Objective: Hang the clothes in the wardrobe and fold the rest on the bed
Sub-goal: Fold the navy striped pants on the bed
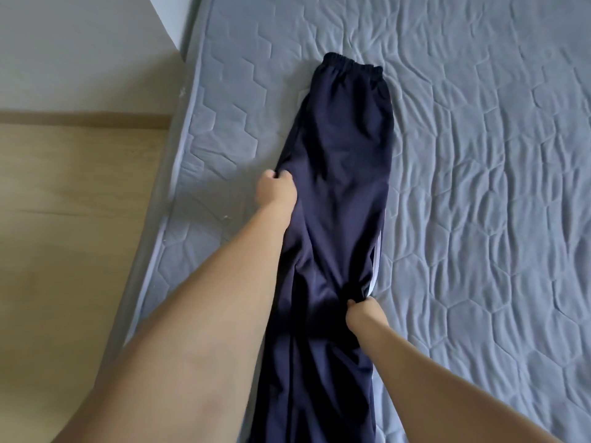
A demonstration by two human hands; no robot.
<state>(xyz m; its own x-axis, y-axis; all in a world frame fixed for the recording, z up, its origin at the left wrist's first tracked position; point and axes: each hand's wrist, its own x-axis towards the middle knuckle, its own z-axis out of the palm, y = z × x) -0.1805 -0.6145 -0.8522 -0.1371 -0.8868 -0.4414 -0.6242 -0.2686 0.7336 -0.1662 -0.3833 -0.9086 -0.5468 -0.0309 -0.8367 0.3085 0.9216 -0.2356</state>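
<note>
Navy track trousers (339, 193) lie lengthwise on the bed (479, 155), waistband toward 12 o'clock, the left hand (276, 190) pinching their 9 o'clock edge and the right hand (364, 314) clenched on the striped 3 o'clock edge.

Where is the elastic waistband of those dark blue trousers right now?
In the head view the waistband lies at the far end of the trousers, flat on the grey quilted mattress, beyond both hands and nearer the mattress's left edge.
</note>
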